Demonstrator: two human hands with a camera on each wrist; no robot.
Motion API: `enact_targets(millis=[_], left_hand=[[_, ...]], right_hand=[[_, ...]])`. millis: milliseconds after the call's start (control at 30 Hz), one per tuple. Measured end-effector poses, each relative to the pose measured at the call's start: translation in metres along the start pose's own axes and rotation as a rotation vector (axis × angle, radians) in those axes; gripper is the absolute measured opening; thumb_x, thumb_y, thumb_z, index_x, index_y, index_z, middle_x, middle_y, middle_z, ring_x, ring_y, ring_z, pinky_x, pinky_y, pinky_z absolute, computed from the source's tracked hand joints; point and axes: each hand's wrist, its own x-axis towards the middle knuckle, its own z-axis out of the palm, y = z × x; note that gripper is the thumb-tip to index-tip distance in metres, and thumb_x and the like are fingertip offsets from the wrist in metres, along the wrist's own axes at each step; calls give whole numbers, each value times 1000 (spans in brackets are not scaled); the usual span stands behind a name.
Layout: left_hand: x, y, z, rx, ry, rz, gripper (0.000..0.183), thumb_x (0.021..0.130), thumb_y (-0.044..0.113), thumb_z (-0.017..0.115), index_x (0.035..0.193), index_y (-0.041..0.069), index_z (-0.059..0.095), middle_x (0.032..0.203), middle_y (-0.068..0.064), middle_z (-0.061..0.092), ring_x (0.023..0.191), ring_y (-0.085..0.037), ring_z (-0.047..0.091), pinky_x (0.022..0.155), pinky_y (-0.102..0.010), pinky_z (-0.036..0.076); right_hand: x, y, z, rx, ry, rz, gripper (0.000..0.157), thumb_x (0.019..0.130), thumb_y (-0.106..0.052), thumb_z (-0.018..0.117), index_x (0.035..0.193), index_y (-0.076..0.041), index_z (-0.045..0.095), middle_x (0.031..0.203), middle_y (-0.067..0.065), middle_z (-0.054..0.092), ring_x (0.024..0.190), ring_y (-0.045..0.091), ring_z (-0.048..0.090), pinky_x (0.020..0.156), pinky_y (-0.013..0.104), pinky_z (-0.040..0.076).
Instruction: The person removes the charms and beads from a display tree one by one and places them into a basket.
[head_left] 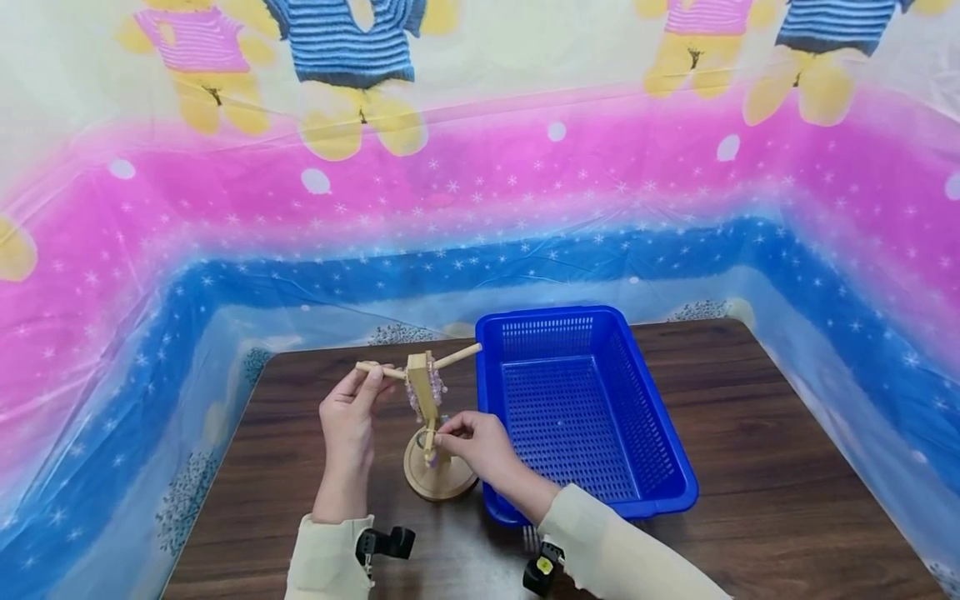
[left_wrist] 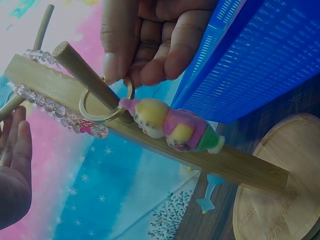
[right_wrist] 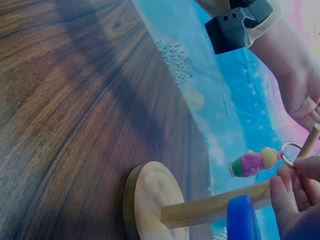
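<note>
A wooden peg stand (head_left: 423,392) with a round base (head_left: 450,487) is upright on the table. My left hand (head_left: 348,417) grips its left peg (head_left: 365,366) between thumb and fingers. The right hand (head_left: 480,450) pinches the gold ring of a keychain (left_wrist: 175,126); in the left wrist view this ring (left_wrist: 100,118) circles the front peg (left_wrist: 75,65). From it dangles a small figure in pink, yellow and green. Pink beaded bracelets (left_wrist: 55,107) hang on the upper pegs, close to the post.
A blue plastic basket (head_left: 678,492) stands right beside the stand, under my right forearm. Behind the post is a light blue piece shaped like a tail (left_wrist: 210,192). A printed cloth (head_left: 450,267) surrounds the dark wooden table (head_left: 772,450).
</note>
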Motion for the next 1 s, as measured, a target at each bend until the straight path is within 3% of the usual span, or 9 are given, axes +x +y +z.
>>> enact_targets(millis=[600, 1000], left_hand=[[0, -1, 2, -8, -13, 8, 26, 99, 0, 64, 86, 19, 76, 83, 9, 79, 79, -1, 76, 72, -14, 63], [-3, 1, 1, -18, -6, 10, 22, 99, 1, 65, 88, 17, 76, 83, 6, 79, 79, -2, 76, 73, -16, 64]], right_hand=[[-12, -8, -6, 0, -56, -21, 12, 90, -5, 75, 92, 7, 74, 89, 20, 76, 66, 0, 58, 61, 16, 58], [-19, -13, -8, 39, -111, -20, 12, 89, -5, 75, 93, 7, 74, 89, 19, 75, 68, 0, 60, 62, 14, 57]])
